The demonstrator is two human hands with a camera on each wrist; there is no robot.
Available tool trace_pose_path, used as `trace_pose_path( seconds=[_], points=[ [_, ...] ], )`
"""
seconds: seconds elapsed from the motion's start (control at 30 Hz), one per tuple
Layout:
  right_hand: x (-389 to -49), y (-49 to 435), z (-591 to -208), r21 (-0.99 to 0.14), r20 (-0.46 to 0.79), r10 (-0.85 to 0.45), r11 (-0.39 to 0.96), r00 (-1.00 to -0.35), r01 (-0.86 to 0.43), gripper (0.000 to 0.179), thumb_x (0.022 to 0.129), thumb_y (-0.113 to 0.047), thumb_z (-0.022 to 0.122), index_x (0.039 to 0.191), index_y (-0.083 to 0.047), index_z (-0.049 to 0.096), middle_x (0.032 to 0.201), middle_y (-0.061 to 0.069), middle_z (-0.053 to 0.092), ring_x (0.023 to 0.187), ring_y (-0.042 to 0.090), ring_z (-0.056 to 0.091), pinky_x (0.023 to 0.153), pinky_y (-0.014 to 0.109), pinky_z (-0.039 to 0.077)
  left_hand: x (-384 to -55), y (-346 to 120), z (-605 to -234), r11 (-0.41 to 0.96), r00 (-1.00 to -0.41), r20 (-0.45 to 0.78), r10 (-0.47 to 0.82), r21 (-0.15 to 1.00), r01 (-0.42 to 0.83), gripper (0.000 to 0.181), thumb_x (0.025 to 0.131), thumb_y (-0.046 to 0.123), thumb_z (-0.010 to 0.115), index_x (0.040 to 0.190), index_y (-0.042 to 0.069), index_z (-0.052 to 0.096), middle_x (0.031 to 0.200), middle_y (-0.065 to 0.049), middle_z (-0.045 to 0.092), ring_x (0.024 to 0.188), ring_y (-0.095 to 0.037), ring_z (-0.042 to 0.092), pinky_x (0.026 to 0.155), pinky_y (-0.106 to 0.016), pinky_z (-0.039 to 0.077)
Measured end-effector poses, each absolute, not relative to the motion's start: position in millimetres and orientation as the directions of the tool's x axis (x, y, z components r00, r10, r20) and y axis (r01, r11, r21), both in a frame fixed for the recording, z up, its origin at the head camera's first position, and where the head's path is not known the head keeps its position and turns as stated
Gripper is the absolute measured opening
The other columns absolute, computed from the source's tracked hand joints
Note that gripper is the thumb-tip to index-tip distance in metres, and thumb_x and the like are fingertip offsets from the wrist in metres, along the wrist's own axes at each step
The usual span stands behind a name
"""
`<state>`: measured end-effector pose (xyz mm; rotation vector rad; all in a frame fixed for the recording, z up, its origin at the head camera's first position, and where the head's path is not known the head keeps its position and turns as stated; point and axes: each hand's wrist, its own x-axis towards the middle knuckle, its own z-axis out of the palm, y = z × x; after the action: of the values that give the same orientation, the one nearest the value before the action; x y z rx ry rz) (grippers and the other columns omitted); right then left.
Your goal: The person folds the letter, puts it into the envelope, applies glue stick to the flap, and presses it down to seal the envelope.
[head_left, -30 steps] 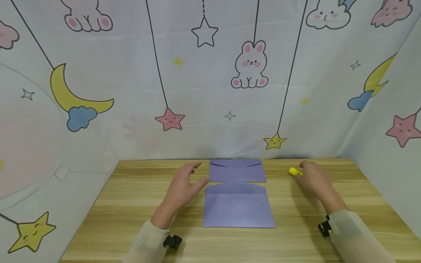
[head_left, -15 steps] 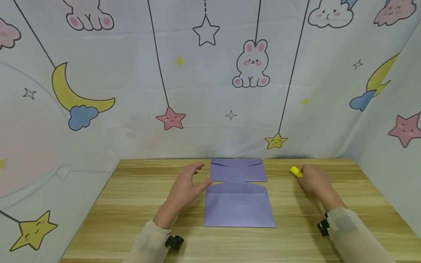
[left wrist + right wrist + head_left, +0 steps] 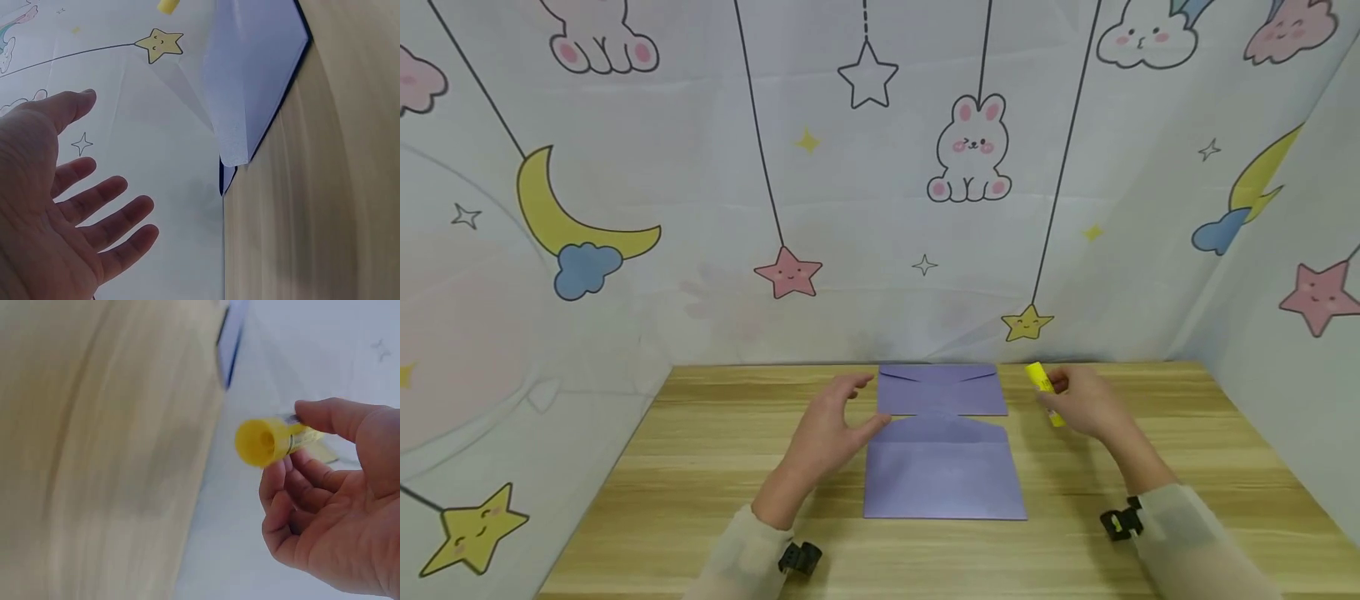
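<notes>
A yellow glue stick (image 3: 1037,377) is pinched between the thumb and fingers of my right hand (image 3: 1086,405), tilted, at the right of the envelopes. Its hollow round base (image 3: 255,442) faces the camera in the right wrist view. My left hand (image 3: 827,427) hovers with spread, relaxed fingers at the left of the envelopes and holds nothing; its palm shows in the left wrist view. In front of me lies a purple envelope (image 3: 944,482) with its flap raised away from me. Just behind it is a second purple envelope (image 3: 942,395), partly overlapped by that flap's tip.
Both envelopes lie on a wood-grain table (image 3: 700,500). A white cloth (image 3: 865,208) printed with stars, moons and rabbits hangs behind the table and along its sides. Black wrist cameras (image 3: 1122,522) sit at both cuffs.
My right hand has taken hold of the glue stick, lifted it and carried it left towards the envelopes, turning it more upright. The left hand has shifted slightly to the right.
</notes>
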<state>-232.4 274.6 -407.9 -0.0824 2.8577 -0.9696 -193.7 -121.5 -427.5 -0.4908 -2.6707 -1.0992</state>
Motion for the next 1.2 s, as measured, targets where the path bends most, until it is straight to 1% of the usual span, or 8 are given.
trace_pose_path(
  seconds=[0.07,0.17,0.27,0.4,0.6,0.83,1.03,1.2],
  points=[
    [-228.8,265.1,-405.7,-0.665,-0.08,-0.107,0.746,-0.991,-0.027,0.048,0.103,-0.022,0.071,0.134,0.013,0.057,0.118,0.024,0.065,0.098,0.031,0.068,0.073,0.036,0.06,-192.0,-119.0,-425.9,0.66,-0.915,0.332,0.23,0.637,0.397,0.065,0.094,0.036,0.084,0.147,0.009,0.06,0.139,-0.012,0.064,0.123,-0.033,0.063,0.103,-0.051,0.053],
    [-222.3,250.2,-402.2,-0.723,-0.057,-0.124,0.689,-0.991,-0.044,0.049,0.102,-0.022,0.071,0.134,0.011,0.056,0.12,0.023,0.064,0.104,0.034,0.068,0.075,0.036,0.061,-189.8,-114.8,-423.9,0.653,-0.907,0.346,0.24,0.634,0.415,0.065,0.094,0.036,0.084,0.147,0.008,0.06,0.139,-0.012,0.065,0.122,-0.033,0.064,0.102,-0.051,0.053],
    [-217.1,236.6,-400.8,-0.759,-0.027,-0.134,0.648,-0.991,-0.068,0.048,0.101,-0.023,0.073,0.133,0.01,0.057,0.12,0.021,0.065,0.108,0.036,0.067,0.078,0.037,0.061,-187.8,-109.3,-420.5,0.658,-0.906,0.34,0.25,0.627,0.417,0.067,0.093,0.037,0.085,0.148,0.008,0.06,0.139,-0.011,0.065,0.122,-0.033,0.064,0.102,-0.05,0.054],
    [-212.5,221.9,-400.6,-0.8,-0.001,-0.14,0.594,-0.99,-0.083,0.048,0.101,-0.024,0.074,0.133,0.007,0.058,0.12,0.019,0.066,0.11,0.035,0.066,0.082,0.037,0.061,-185.3,-101.0,-414.7,0.667,-0.903,0.335,0.269,0.611,0.426,0.068,0.092,0.038,0.085,0.147,0.006,0.06,0.138,-0.01,0.065,0.122,-0.032,0.064,0.101,-0.049,0.054],
    [-205.5,202.3,-399.6,-0.864,0.015,-0.129,0.498,-0.992,-0.078,0.048,0.099,-0.023,0.077,0.133,0.005,0.059,0.118,0.016,0.066,0.106,0.031,0.065,0.085,0.04,0.059,-182.9,-88.1,-409.3,0.653,-0.89,0.354,0.288,0.607,0.453,0.067,0.091,0.039,0.087,0.144,0.009,0.061,0.135,-0.01,0.066,0.12,-0.033,0.065,0.099,-0.049,0.055],
    [-197.9,182.6,-401.5,-0.916,0.024,-0.144,0.392,-0.989,-0.08,0.041,0.097,-0.02,0.08,0.125,0.005,0.061,0.112,0.015,0.067,0.097,0.027,0.066,0.085,0.044,0.059,-181.8,-74.3,-408.6,0.642,-0.885,0.349,0.308,0.611,0.464,0.069,0.091,0.044,0.086,0.147,0.012,0.06,0.135,-0.006,0.066,0.12,-0.028,0.065,0.098,-0.045,0.056],
    [-192.0,169.5,-404.9,-0.954,0.014,-0.167,0.292,-0.986,-0.063,0.035,0.098,-0.014,0.078,0.121,0.004,0.06,0.112,0.017,0.064,0.096,0.029,0.067,0.087,0.047,0.059,-178.1,-64.0,-407.9,0.626,-0.881,0.338,0.33,0.62,0.472,0.07,0.091,0.042,0.086,0.147,0.008,0.06,0.137,-0.011,0.066,0.12,-0.029,0.065,0.096,-0.047,0.057],
    [-188.2,162.6,-407.7,-0.972,-0.011,-0.167,0.233,-0.986,-0.029,0.038,0.097,-0.015,0.079,0.122,0.004,0.058,0.113,0.017,0.064,0.098,0.027,0.067,0.089,0.044,0.059,-175.4,-58.7,-409.5,0.623,-0.883,0.327,0.337,0.626,0.47,0.069,0.092,0.043,0.085,0.146,0.009,0.06,0.136,-0.011,0.066,0.119,-0.027,0.065,0.096,-0.047,0.057]
  ],
)
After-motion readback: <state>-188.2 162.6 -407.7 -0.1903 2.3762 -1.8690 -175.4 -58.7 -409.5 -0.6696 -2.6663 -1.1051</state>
